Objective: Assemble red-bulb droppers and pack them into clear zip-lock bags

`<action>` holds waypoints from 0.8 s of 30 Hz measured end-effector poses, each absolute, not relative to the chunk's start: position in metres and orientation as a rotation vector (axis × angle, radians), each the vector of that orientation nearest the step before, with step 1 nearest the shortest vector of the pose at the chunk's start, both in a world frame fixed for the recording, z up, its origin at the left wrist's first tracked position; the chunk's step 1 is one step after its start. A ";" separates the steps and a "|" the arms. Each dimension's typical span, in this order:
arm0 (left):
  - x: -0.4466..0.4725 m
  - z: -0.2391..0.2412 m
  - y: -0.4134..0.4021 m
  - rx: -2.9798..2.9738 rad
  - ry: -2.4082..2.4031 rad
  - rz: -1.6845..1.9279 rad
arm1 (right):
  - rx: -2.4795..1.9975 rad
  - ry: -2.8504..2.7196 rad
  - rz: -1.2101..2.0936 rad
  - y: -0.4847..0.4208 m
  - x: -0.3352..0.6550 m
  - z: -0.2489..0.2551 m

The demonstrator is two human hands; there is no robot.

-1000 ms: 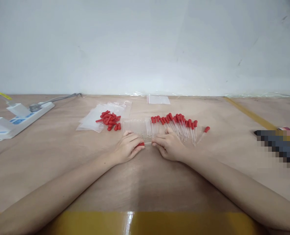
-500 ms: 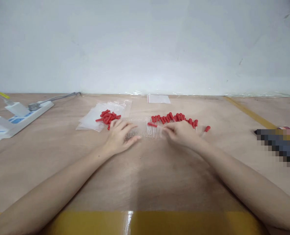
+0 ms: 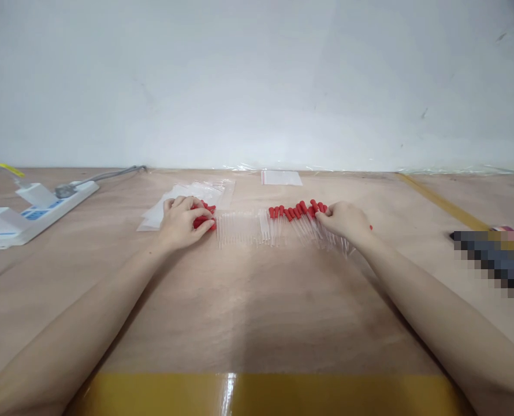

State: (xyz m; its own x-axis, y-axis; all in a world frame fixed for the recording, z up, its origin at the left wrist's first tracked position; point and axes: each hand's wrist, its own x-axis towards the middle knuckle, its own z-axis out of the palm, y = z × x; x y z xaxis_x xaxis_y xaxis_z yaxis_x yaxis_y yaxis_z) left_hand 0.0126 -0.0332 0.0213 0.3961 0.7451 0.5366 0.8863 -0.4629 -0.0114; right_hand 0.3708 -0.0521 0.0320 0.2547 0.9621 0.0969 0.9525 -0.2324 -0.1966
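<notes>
My left hand (image 3: 182, 222) is over the pile of red rubber bulbs (image 3: 204, 222), its thumb and fingers curled around some of them. Part of the pile is hidden by the hand. To its right, bare clear glass tubes (image 3: 239, 228) lie side by side in a row. Further right are several droppers (image 3: 298, 211), clear tubes with red bulbs on their far ends. My right hand (image 3: 343, 219) is at the right part of that group, with thumb and fingertips pinched on a dropper at its red bulb. The back of the hand covers other droppers.
Clear zip bags (image 3: 153, 214) lie under and behind the red bulbs, and another small bag (image 3: 282, 178) lies near the wall. A white power strip (image 3: 70, 199) with plugs stands at left. A pixelated dark object (image 3: 491, 260) is at far right. Yellow tape (image 3: 161, 396) runs along the near edge.
My left hand has moved left from the glass tubes onto the red bulbs. My right hand has carried a red-bulbed dropper from beside the tubes to the right, among the other droppers.
</notes>
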 end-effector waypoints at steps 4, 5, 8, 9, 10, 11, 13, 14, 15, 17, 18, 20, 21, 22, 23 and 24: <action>0.009 0.023 -0.030 -2.464 -1.289 -0.544 | -2.260 -1.818 0.094 -0.051 0.370 0.029; 0.009 0.022 -0.028 -2.465 -1.271 -0.546 | -2.243 -1.829 0.096 -0.051 0.370 0.028; 0.008 0.019 -0.026 -2.482 -1.239 -0.590 | -2.209 -1.846 0.042 -0.051 0.368 0.026; 0.008 0.019 -0.025 -2.492 -1.237 -0.617 | -2.186 -1.844 -0.001 -0.053 0.365 0.026; 0.009 0.020 -0.025 -2.497 -1.241 -0.650 | -2.151 -1.846 -0.038 -0.054 0.362 0.027; 0.010 0.020 -0.026 -2.500 -1.250 -0.684 | -2.108 -1.856 -0.053 -0.056 0.357 0.029; 0.012 0.024 -0.028 -2.497 -1.275 -0.775 | -2.027 -1.910 -0.008 -0.060 0.345 0.032; 0.013 0.025 -0.030 -2.490 -1.297 -0.843 | -2.000 -1.949 0.044 -0.061 0.338 0.033; 0.015 0.027 -0.032 -2.476 -1.324 -0.927 | -1.984 -1.988 0.094 -0.062 0.331 0.034; 0.020 0.029 -0.036 -2.445 -1.409 -1.122 | -1.988 -2.045 0.136 -0.063 0.317 0.035; 0.024 0.028 -0.038 -2.434 -1.468 -1.216 | -2.000 -2.065 0.131 -0.063 0.311 0.035; 0.032 0.022 -0.042 -2.453 -1.591 -1.359 | -2.046 -2.090 0.112 -0.061 0.302 0.035; 0.037 0.018 -0.044 -2.487 -1.639 -1.415 | -2.072 -2.094 0.108 -0.060 0.298 0.035; 0.042 0.013 -0.047 -2.531 -1.668 -1.466 | -2.100 -2.096 0.119 -0.058 0.296 0.035; 0.048 0.008 -0.049 -2.586 -1.667 -1.514 | -2.124 -2.100 0.142 -0.056 0.294 0.035; 0.054 0.003 -0.053 -2.638 -1.639 -1.565 | -2.148 -2.104 0.170 -0.054 0.293 0.034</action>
